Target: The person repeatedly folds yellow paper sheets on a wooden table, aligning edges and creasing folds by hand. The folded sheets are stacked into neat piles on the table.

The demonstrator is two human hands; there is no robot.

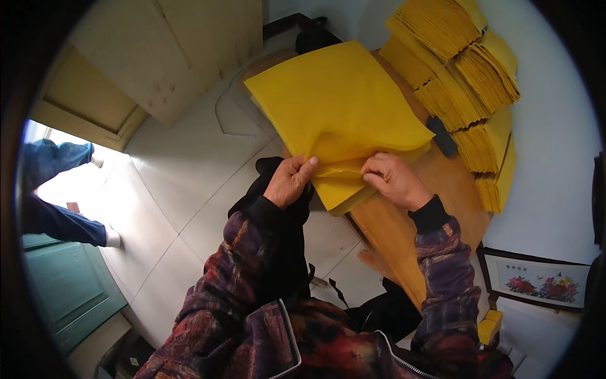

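Observation:
A stack of large yellow paper sheets point(341, 101) lies on the wooden table, overhanging its left side. The near edge of the upper paper is bent and lifted, with creased layers beneath it. My left hand point(289, 180) pinches this edge between thumb and fingers at its left. At the right part of the same edge is my right hand point(396, 182), its fingers curled and thumb pressed in on the paper. The lifted flap bulges between both hands. Just beyond my right hand, a dark grey block-like object point(442, 137) rests on the table by the stack.
Several bundles of folded yellow paper point(464, 82) are piled along the wall on the right. The wooden tabletop point(404, 234) runs toward me. A framed flower picture point(536, 280) stands at lower right. On the left, a person's legs in jeans point(69, 221) show near a green cabinet point(72, 290).

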